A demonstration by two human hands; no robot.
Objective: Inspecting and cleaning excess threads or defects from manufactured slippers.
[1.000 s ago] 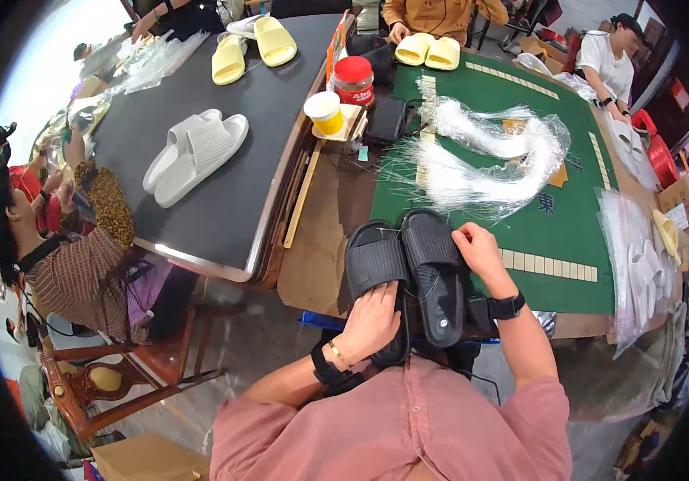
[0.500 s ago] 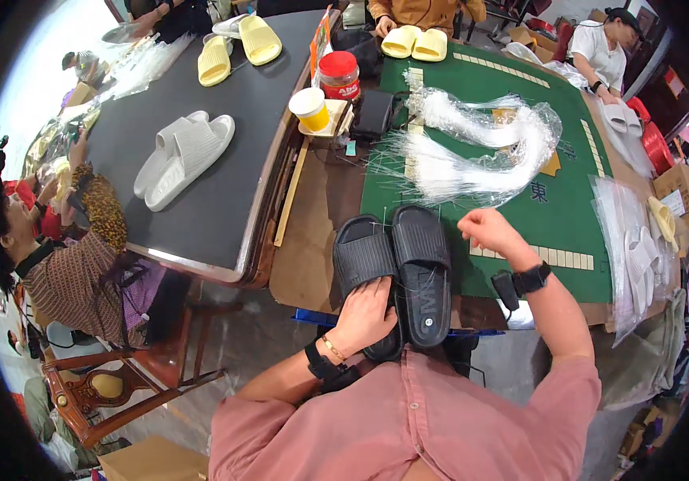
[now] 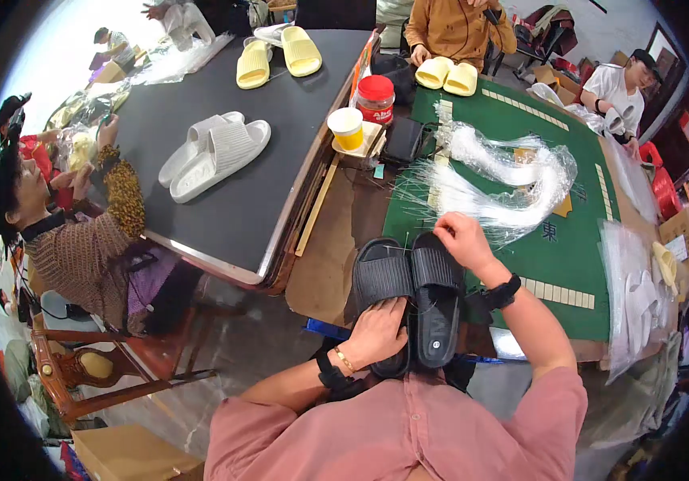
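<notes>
A pair of black slide sandals, the left one [image 3: 382, 276] and the right one [image 3: 438, 309], stands side by side against the near table edge, soles toward me. My left hand [image 3: 375, 335] has its fingers tucked under the left slide's ribbed strap and holds it. Just at the top of the right slide, my right hand [image 3: 461, 240] is closed in a pinch; what it holds, if anything, is too small to make out. Thin clear strands show at the slides' tops. Beyond them lies a bundle of clear plastic ties [image 3: 473, 188] in a bag.
Grey slides [image 3: 220, 156] and yellow slides [image 3: 300, 52] lie on the black table [image 3: 224, 216] at left. A yellow cup [image 3: 348, 131] and red-lidded jar [image 3: 375, 100] stand between the tables. Clear bags [image 3: 629, 297] lie at right. Other people sit around; a wooden chair [image 3: 96, 369] stands lower left.
My right hand has moved left and in to the top of the right slide. My left hand stays in the left slide's strap. The whole view has shifted a little.
</notes>
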